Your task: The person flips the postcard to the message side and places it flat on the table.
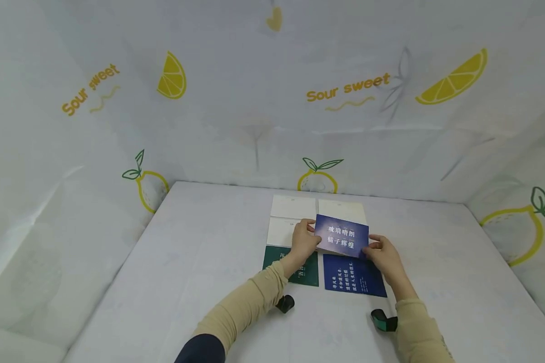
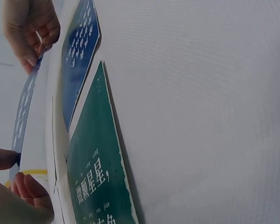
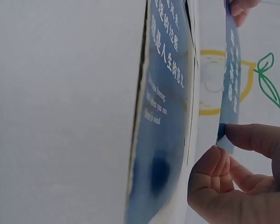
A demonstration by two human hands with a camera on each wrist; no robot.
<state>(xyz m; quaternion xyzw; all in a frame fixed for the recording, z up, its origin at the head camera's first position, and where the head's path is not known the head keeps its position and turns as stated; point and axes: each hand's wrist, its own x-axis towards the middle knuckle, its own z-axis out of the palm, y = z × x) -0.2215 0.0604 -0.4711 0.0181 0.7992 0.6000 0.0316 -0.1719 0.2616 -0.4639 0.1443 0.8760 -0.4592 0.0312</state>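
Observation:
A purple-blue postcard (image 1: 342,233) with white writing is held up above the table between both hands. My left hand (image 1: 302,243) pinches its left edge between thumb and fingers. At the lower right corner, my right hand (image 1: 387,258) pinches it in the same way; the right wrist view shows that thumb and fingers meeting on the card (image 3: 229,84). Beneath lie a green postcard (image 1: 308,272) at the left and a dark blue postcard (image 1: 351,276) at the right. White cards (image 1: 292,206) lie in rows behind them, partly covered by the raised card.
Two black band-like objects lie nearer the front, one (image 1: 285,303) beside the left sleeve and one with green on it (image 1: 383,321) by the right sleeve. A white cloth (image 1: 200,242) covers the table. Behind stands a lemon-printed white backdrop (image 1: 236,101).

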